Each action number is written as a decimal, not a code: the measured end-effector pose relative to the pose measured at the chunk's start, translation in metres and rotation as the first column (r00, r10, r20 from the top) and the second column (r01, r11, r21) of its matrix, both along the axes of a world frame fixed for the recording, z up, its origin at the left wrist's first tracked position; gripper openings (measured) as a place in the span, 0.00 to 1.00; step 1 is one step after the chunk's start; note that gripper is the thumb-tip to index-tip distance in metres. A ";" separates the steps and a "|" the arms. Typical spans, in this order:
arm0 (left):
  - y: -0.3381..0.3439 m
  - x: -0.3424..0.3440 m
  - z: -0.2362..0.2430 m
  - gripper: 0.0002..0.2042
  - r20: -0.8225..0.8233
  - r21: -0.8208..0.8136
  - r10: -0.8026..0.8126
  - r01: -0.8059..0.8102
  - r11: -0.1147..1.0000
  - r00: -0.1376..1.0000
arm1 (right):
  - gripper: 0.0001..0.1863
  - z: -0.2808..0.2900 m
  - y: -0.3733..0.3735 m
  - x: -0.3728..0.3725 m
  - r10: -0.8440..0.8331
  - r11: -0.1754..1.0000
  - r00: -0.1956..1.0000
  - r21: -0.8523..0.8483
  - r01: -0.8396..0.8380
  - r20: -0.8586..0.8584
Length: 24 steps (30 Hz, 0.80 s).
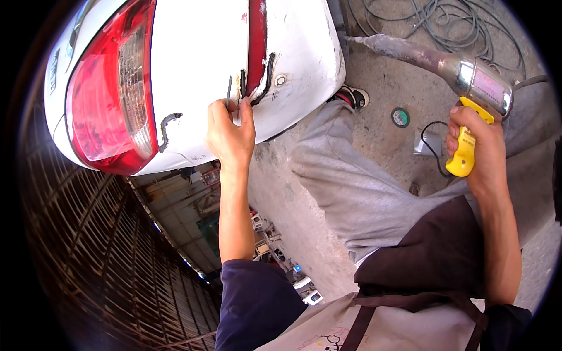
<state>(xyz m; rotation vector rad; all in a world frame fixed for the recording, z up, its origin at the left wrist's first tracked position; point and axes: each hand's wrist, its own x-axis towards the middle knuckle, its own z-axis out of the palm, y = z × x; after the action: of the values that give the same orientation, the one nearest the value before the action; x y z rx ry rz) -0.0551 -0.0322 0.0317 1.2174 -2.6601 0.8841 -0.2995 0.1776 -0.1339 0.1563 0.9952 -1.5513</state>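
My left hand (231, 136) is at the white car bumper (301, 50), thumb and fingers pinched on a thin dark rod (229, 89) that sticks up past the fingertips. Just beyond the fingertips, rough black beads (269, 71) run along the lower end of a red reflector strip (256, 41). Another black bead (166, 130) curves beside the red and clear tail light (96, 105). Off to the right, my right hand (485, 140) is wrapped round the yellow handle of a hot air gun (481, 85). Its narrow metal nozzle points left toward the bumper's edge, apart from it.
A coiled grey hose (451, 23) lies on the concrete floor at the far right. Closer in are a round green-and-black disc (400, 117) and a black cable (434, 149). My bent knee (319, 146) is beside the bumper. Barred metalwork (99, 234) stands at the left.
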 end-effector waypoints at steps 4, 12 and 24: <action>-0.001 -0.001 0.003 0.14 0.019 0.011 -0.025 0.025 1.000 0.999 | 0.07 0.003 0.001 0.001 0.009 1.000 1.000 0.006 -0.009 0.003; 0.001 0.001 0.024 0.11 -0.226 0.324 0.186 -0.106 0.940 0.956 | 0.09 0.003 0.003 0.001 0.034 0.999 0.999 -0.006 -0.034 -0.030; 0.099 0.129 -0.095 0.08 -0.659 0.634 0.632 -0.149 0.759 0.408 | 0.11 0.021 -0.074 0.028 0.347 0.865 0.925 -0.328 -0.379 -0.153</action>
<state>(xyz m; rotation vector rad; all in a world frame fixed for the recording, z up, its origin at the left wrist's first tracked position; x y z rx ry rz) 0.0734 0.0666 -0.0634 1.8210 -1.7379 -0.4460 -0.2716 0.1037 -0.1128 -0.3409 0.7447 -1.3646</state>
